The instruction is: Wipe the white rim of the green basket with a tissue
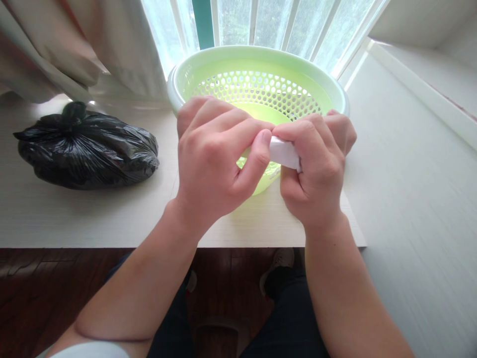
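Pale tabletop (231, 231), small white piece (283, 152), hands (214, 154) gripping.

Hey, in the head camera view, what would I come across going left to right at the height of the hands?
Black plastic bag → left hand → small white piece, between the fingers of both hands → right hand.

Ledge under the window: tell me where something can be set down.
The ledge is bare between the black bag and the front edge, and narrowly between bag and basket. Crowded: the basket's near side, under the left hand and right hand holding a white piece.
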`<state>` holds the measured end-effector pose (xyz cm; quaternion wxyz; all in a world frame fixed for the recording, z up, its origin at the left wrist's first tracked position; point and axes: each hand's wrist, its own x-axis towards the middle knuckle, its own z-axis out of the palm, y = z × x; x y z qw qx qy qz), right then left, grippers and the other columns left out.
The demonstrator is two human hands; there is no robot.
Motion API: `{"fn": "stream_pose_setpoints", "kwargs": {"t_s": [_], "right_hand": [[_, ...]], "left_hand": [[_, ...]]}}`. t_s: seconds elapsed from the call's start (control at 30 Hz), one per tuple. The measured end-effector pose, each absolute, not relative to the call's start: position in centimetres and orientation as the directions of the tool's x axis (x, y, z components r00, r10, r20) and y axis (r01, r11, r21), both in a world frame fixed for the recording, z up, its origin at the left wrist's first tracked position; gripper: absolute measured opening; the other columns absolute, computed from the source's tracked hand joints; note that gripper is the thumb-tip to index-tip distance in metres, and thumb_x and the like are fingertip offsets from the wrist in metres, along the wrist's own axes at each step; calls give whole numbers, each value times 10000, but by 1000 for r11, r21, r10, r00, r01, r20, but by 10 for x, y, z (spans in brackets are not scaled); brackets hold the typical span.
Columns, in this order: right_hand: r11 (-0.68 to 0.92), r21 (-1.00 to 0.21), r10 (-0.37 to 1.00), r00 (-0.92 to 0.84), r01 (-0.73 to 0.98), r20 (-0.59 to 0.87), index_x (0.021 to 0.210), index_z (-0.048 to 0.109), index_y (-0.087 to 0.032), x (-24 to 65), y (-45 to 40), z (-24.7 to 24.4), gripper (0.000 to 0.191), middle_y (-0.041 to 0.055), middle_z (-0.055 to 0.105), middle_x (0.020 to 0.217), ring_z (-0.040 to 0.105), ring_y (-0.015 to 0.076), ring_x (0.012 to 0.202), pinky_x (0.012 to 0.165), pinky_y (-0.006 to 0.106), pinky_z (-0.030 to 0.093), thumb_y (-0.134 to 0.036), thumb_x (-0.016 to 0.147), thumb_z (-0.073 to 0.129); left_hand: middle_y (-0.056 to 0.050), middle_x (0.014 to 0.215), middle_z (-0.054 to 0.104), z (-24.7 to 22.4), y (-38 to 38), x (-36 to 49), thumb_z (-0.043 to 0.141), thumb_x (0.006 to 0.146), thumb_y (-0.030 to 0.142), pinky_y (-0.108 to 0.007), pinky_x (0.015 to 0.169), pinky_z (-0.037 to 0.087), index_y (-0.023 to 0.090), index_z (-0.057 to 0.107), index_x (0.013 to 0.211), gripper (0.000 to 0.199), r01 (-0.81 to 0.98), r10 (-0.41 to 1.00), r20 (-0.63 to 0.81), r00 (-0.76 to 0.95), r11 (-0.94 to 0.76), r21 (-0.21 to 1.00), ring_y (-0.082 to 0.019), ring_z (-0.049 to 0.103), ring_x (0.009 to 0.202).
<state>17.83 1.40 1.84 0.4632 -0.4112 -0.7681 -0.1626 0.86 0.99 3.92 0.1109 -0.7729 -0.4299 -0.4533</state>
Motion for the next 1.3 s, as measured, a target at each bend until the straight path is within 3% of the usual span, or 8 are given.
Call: {"fn": "stream_pose_setpoints", "kwargs": {"t_s": [0.2, 0.5, 0.77, 0.87, 0.93, 1.03, 1.13, 1.3], "right_hand": [[596, -151, 499, -216, 789, 839, 1032, 619, -290, 178, 14, 19, 252, 4, 631, 924, 620, 199, 1061, 1201, 594, 389, -250, 1054, 372], [607, -153, 470, -197, 779, 860, 997, 599, -256, 183, 20, 16, 156, -24, 579, 885, 627, 180, 1032, 1269, 671, 284, -160, 990, 477], [628, -149, 514, -263, 764, 817, 951, 597, -234, 184, 12, 31, 185, -12, 683, 918, 714, 257, 1112, 1276, 813, 166, -71, 931, 512], [640, -153, 543, -302, 753, 783, 988, 596, -252, 184, 6, 36, 261, -12, 706, 955, 717, 253, 1142, 1314, 753, 187, -27, 895, 502], [646, -149, 549, -320, 749, 773, 1007, 593, -251, 183, 4, 39, 275, -21, 706, 952, 717, 226, 1091, 1297, 669, 310, -20, 886, 508], [640, -146, 563, -331, 754, 757, 1015, 598, -238, 181, 2, 41, 232, -14, 699, 942, 692, 205, 1017, 1074, 503, 525, -50, 917, 503], [645, -135, 560, -345, 752, 753, 1031, 610, -232, 179, 2, 42, 226, -8, 701, 934, 668, 193, 959, 907, 422, 514, -73, 947, 472], [636, -116, 521, -314, 763, 794, 1029, 618, -245, 178, 6, 36, 220, -30, 696, 911, 639, 171, 910, 873, 399, 451, -84, 943, 495]], "left_hand": [[22, 851, 748, 37, 12, 8, 440, 1049, 336, -418, 999, 455, 249, 747, 890, 356, 781, 528, 818, 228, -601, 170, -160, 661, 925], [23, 829, 745, 38, 13, 10, 542, 1007, 456, -418, 1008, 464, 271, 762, 888, 311, 783, 531, 822, 205, -594, 188, -173, 670, 926], [16, 821, 748, 41, 11, 12, 574, 974, 483, -449, 1084, 471, 276, 739, 819, 307, 790, 580, 795, 176, -565, 237, -187, 695, 933], [21, 813, 741, 41, 11, 12, 594, 960, 472, -492, 1214, 407, 281, 734, 813, 280, 781, 598, 787, 154, -561, 274, -196, 710, 980], [26, 830, 748, 40, 11, 13, 603, 958, 462, -507, 1274, 367, 282, 734, 828, 259, 779, 611, 778, 148, -556, 288, -194, 716, 1003], [35, 859, 759, 38, 11, 13, 621, 954, 450, -506, 1315, 346, 278, 736, 859, 228, 780, 597, 788, 149, -560, 277, -181, 719, 1002], [40, 883, 765, 37, 10, 13, 622, 954, 443, -495, 1325, 351, 278, 739, 885, 213, 787, 581, 800, 148, -559, 260, -174, 718, 1014], [35, 883, 761, 37, 11, 12, 600, 970, 446, -489, 1328, 344, 276, 746, 902, 234, 775, 579, 799, 161, -576, 262, -174, 715, 1018]]}}
